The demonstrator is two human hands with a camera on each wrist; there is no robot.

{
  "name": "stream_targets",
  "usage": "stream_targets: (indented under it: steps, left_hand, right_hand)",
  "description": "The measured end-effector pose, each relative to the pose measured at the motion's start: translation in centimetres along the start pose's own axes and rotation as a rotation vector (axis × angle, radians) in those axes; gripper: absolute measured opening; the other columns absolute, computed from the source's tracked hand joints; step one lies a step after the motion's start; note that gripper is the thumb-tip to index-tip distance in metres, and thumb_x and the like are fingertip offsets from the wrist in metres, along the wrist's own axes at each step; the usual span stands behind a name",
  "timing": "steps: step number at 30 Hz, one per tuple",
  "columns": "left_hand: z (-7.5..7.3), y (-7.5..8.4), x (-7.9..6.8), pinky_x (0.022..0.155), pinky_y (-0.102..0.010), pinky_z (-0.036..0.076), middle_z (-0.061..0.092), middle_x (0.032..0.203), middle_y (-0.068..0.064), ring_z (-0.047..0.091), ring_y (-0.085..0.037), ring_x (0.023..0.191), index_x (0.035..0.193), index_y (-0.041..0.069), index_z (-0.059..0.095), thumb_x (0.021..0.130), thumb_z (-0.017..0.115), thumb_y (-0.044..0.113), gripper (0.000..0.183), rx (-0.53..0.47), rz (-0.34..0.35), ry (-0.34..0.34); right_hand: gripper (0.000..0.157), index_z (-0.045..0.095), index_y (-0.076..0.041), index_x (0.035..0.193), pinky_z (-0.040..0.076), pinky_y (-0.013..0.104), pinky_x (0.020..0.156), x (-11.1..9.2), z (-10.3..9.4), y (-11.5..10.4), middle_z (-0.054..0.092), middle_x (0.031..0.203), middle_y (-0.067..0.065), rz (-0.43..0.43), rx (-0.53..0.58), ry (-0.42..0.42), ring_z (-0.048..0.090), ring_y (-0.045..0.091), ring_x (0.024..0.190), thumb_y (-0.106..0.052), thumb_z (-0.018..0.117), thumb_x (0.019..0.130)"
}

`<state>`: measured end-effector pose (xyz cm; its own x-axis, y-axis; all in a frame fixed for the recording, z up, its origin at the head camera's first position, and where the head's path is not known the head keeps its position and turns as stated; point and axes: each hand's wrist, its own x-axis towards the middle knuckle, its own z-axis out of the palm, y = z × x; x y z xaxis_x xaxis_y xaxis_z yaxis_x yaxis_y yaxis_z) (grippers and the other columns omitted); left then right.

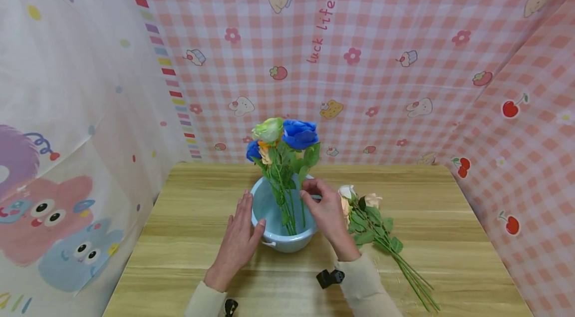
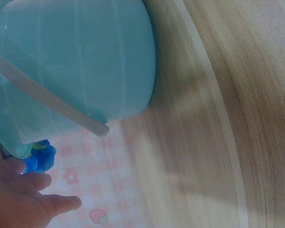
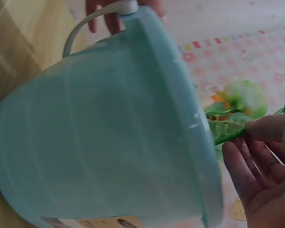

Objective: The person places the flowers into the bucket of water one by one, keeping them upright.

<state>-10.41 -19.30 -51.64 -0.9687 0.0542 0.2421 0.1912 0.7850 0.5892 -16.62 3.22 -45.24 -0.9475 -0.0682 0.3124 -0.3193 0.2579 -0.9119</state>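
A light blue plastic bucket (image 1: 287,244) with a white handle stands on the table. Several artificial flowers stand in it: a large blue rose (image 1: 300,134), a greenish-white rose (image 1: 268,130), a smaller blue flower (image 1: 253,151) and a peach-orange bloom (image 1: 265,153). My right hand (image 1: 324,207) is over the right rim, pinching a green stem (image 3: 232,137) between thumb and fingertips. At the left rim, my left hand (image 1: 241,239) rests against the bucket with its fingers extended. In the left wrist view, that hand's fingers (image 2: 61,203) lie beside the rim.
To the right of the bucket lies a bunch of white and peach roses (image 1: 373,200), their long stems (image 1: 411,274) pointing toward the table's front right. The wooden table (image 1: 188,237) meets a pink checked cloth (image 1: 341,82) at its back edge.
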Motion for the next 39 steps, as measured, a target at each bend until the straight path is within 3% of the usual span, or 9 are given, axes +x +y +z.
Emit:
stream_targets:
  steps: [23, 32, 39]
  left_hand:
    - [0.0, 0.2, 0.0, 0.113, -0.075, 0.026, 0.018, 0.171, -0.017, 0.022, -0.042, 0.155, 0.165, 0.002, 0.018, 0.11, 0.044, 0.042, 0.073, 0.004, 0.003, 0.01]
    - [-0.1, 0.2, 0.0, 0.113, -0.075, 0.026, 0.015, 0.172, -0.015, 0.021, -0.041, 0.155, 0.165, 0.003, 0.016, 0.109, 0.045, 0.04, 0.073, 0.005, 0.003, -0.001]
    - [0.0, 0.0, 0.0, 0.113, -0.075, 0.026, 0.017, 0.171, -0.017, 0.021, -0.042, 0.155, 0.165, 0.002, 0.017, 0.107, 0.052, 0.03, 0.074, -0.001, 0.013, 0.009]
  right_hand:
    - [0.012, 0.073, -0.003, 0.099, 0.063, 0.035, 0.073, 0.0, 1.0, 1.8, 0.076, 0.094, 0.011, -0.073, -0.19, -0.023, 0.074, 0.026, 0.083, 0.001, 0.077, 0.089]
    - [0.021, 0.074, 0.0, 0.11, 0.062, 0.035, 0.08, -0.3, 0.9, 1.6, 0.076, 0.104, 0.014, -0.078, -0.293, -0.048, 0.075, 0.026, 0.09, -0.001, 0.077, 0.089]
    - [0.022, 0.074, 0.0, 0.113, 0.061, 0.041, 0.084, -1.1, 0.1, 1.4, 0.074, 0.109, 0.015, -0.142, -0.277, -0.022, 0.074, 0.032, 0.096, -0.003, 0.075, 0.091]
